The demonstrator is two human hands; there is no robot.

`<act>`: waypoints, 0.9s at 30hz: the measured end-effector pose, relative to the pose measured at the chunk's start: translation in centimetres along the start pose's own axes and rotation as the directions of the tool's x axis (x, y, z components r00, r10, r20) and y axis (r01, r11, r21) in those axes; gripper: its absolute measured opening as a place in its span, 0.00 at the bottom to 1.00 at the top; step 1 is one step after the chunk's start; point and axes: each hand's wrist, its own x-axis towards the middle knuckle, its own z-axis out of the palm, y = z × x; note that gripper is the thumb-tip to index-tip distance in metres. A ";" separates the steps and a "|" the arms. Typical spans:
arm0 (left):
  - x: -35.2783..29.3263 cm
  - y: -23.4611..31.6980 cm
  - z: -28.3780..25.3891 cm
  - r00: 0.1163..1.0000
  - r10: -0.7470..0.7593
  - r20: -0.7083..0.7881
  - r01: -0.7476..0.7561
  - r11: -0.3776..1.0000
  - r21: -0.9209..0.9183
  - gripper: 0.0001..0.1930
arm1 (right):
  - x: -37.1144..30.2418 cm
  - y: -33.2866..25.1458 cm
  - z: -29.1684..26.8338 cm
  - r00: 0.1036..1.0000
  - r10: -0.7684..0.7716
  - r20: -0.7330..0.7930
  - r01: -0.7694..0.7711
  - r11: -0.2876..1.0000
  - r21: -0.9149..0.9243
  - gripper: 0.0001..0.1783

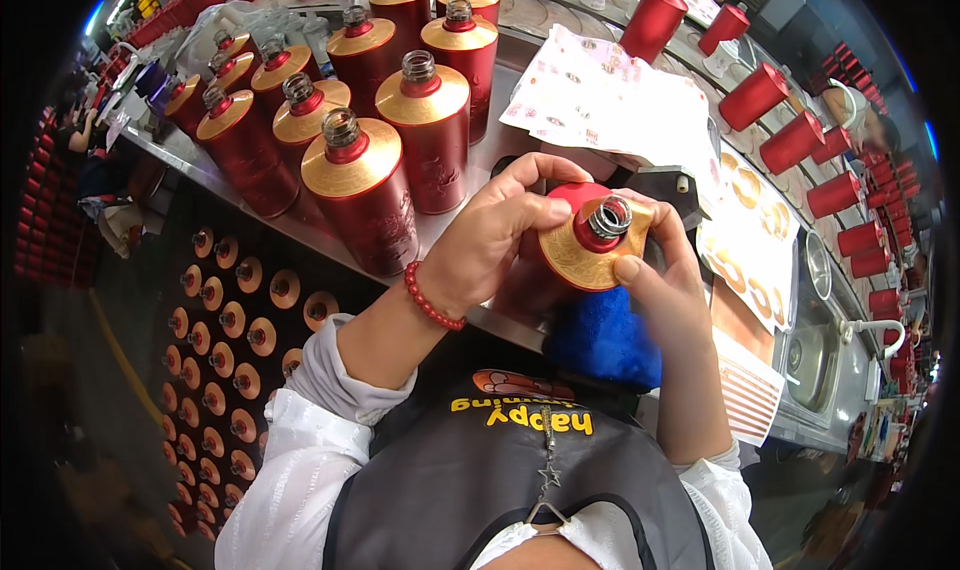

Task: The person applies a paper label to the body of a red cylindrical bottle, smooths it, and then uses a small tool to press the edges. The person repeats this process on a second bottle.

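A red bottle (578,192) with a clear glass threaded mouth stands tilted in front of me, between my two hands. A gold ring-shaped decal (578,260) lies around its neck; red shoulder shows at the upper left, and a flap of gold lifts at the right. My left hand (492,232), with a red bead bracelet at the wrist, grips the bottle's left side, thumb on the shoulder. The right hand (662,260) pinches the gold decal at the right, thumb pressing its edge. Blue plush cloth (605,340) sits just below the bottle.
Several red bottles with gold shoulders (352,165) crowd the metal table at left; many more (232,320) stand below it. Printed sheets (605,95) and sheets of gold rings (745,185) lie right. Beyond are a sink (812,365) and a line of red bottles (752,97).
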 end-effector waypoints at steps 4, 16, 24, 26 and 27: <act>-0.1 -1.0 0.5 0.981 0.177 -0.074 -0.162 0.971 0.174 0.18 | -0.2 0.5 0.0 0.999 -0.040 -0.034 0.038 0.998 -0.047 0.30; -2.7 -6.9 0.5 0.550 0.732 0.403 -0.481 -0.117 0.869 0.27 | -1.1 1.8 2.4 0.959 -0.211 -0.191 0.181 0.970 -0.164 0.26; -2.5 -8.7 1.6 0.517 0.718 0.466 -0.430 -0.253 0.867 0.26 | -1.2 1.6 1.6 0.967 -0.147 -0.206 0.139 0.989 -0.056 0.20; -2.1 -9.0 0.8 0.491 0.719 0.492 -0.489 -0.240 0.839 0.27 | -0.7 1.4 1.0 0.971 -0.170 -0.170 0.167 0.986 -0.032 0.16; -2.1 -8.9 0.9 0.492 0.724 0.483 -0.482 -0.235 0.844 0.26 | -0.5 1.3 0.6 0.972 -0.180 -0.153 0.180 0.984 -0.019 0.14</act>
